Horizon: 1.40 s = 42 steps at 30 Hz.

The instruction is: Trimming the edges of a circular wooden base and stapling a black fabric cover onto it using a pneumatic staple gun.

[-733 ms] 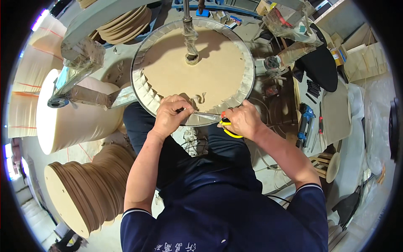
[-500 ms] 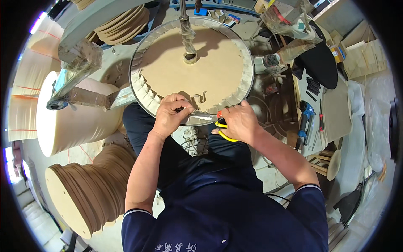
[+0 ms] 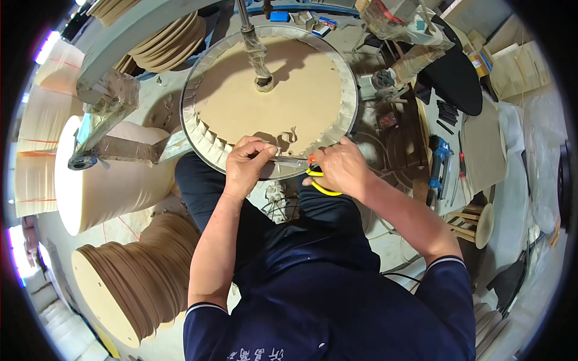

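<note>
In the head view, the right hand [image 3: 342, 168] grasps yellow-and-red-handled steel scissors [image 3: 295, 162] at the round beige board's [image 3: 271, 111] near rim, blades toward the left hand [image 3: 245, 165], apparently pinching the pleated cream fabric [image 3: 208, 137], whose fingertips a slip could nick.

The left hand [image 3: 245, 165] and yellow-handled scissors [image 3: 294, 162] have drawn together — just slightly.

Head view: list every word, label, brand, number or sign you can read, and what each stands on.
White lettering on the dark blue shirt, at the picture's lower edge: not copied out here.
Blue box at the top: any print is too small to read.
Orange-and-blue box at right: any print is too small to read.
Blue power tool: any marking is too small to read.
Yellow-handled scissors: no marking can be made out.
</note>
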### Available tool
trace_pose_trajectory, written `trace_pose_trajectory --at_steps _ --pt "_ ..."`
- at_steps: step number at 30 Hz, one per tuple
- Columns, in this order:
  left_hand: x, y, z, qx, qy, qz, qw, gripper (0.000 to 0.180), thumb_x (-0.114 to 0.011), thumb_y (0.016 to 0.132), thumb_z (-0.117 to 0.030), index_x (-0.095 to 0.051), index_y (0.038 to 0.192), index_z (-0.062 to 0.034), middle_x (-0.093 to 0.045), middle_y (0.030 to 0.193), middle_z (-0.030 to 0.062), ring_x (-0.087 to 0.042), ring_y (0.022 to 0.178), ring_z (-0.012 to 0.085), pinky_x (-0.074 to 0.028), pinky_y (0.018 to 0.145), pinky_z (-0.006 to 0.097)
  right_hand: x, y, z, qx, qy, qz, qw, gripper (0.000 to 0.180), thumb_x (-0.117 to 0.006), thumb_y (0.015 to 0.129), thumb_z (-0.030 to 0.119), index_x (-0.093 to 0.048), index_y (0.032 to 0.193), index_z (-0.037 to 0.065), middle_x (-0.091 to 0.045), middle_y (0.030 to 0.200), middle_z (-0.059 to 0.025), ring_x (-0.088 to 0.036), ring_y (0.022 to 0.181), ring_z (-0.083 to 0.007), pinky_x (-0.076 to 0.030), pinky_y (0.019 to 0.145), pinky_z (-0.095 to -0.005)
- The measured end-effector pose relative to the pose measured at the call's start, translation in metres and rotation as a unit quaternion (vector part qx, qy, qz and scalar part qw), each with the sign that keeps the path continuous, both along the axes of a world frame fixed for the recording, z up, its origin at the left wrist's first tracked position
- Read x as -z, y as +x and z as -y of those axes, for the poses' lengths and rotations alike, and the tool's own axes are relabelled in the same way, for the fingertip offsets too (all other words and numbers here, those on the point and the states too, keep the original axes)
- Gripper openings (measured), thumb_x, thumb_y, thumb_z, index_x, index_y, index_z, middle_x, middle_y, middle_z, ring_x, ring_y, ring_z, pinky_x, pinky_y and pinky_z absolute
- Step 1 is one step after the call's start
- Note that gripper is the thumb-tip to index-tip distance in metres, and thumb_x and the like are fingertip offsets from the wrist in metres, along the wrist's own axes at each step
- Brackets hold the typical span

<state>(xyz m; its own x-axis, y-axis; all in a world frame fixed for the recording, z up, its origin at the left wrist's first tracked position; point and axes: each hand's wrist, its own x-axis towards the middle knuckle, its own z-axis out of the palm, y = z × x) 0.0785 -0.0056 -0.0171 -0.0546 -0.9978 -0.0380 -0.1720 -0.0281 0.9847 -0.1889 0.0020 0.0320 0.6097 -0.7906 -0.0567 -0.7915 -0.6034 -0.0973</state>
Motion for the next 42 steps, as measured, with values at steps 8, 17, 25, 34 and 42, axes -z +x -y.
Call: trace_pose_trajectory --at_steps 8,17,25,34,42 --pt "-0.007 -0.007 0.001 -0.106 0.111 -0.264 0.952 0.012 -0.08 0.101 -0.015 -0.08 0.104 -0.003 -0.073 0.096 -0.0005 -0.064 0.089 0.0089 -0.051 0.086 0.026 0.003 -0.014 0.002 0.006 -0.031 0.022 0.999 0.061 -0.083 0.077 0.069 -0.073 0.091 0.01 -0.072 0.071 -0.0084 -0.072 0.07 -0.0262 -0.048 0.084 -0.0388" --pt "-0.021 -0.007 0.012 -0.088 0.124 -0.262 0.953 0.013 -0.079 0.102 -0.016 -0.08 0.106 -0.0036 -0.076 0.094 -0.0007 -0.065 0.09 0.0073 -0.051 0.088 0.025 0.021 -0.018 0.011 -0.002 -0.017 0.014 1.0 0.064 -0.083 0.074 0.072 -0.074 0.092 0.011 -0.073 0.072 -0.0079 -0.072 0.072 -0.0253 -0.048 0.085 -0.0381" --pt "-0.045 -0.012 0.02 -0.037 0.108 -0.177 0.978 0.012 -0.081 0.101 -0.015 -0.081 0.105 -0.0036 -0.076 0.095 -0.0014 -0.065 0.092 0.0069 -0.05 0.089 0.025 0.007 -0.006 0.001 -0.016 -0.081 0.061 0.995 0.06 -0.079 0.081 0.069 -0.072 0.092 0.011 -0.071 0.067 -0.0081 -0.071 0.067 -0.0268 -0.048 0.085 -0.0378" --pt "-0.072 -0.007 0.034 -0.047 0.063 -0.167 0.983 0.013 -0.081 0.1 -0.015 -0.081 0.106 -0.0023 -0.078 0.096 0.0005 -0.067 0.094 0.0094 -0.051 0.094 0.027 0.006 0.004 -0.005 0.026 -0.032 -0.032 0.999 0.064 -0.076 0.083 0.074 -0.075 0.104 0.013 -0.077 0.079 -0.0092 -0.075 0.073 -0.026 -0.045 0.095 -0.0411" --pt "-0.093 0.01 0.045 -0.068 0.021 -0.183 0.981 0.014 -0.082 0.099 -0.016 -0.082 0.105 -0.0023 -0.077 0.095 0.0004 -0.064 0.089 0.0083 -0.05 0.088 0.026 0.021 0.025 0.001 0.028 0.052 -0.035 0.998 0.062 -0.077 0.084 0.071 -0.075 0.105 0.013 -0.077 0.077 -0.0079 -0.076 0.075 -0.0249 -0.047 0.092 -0.0416"
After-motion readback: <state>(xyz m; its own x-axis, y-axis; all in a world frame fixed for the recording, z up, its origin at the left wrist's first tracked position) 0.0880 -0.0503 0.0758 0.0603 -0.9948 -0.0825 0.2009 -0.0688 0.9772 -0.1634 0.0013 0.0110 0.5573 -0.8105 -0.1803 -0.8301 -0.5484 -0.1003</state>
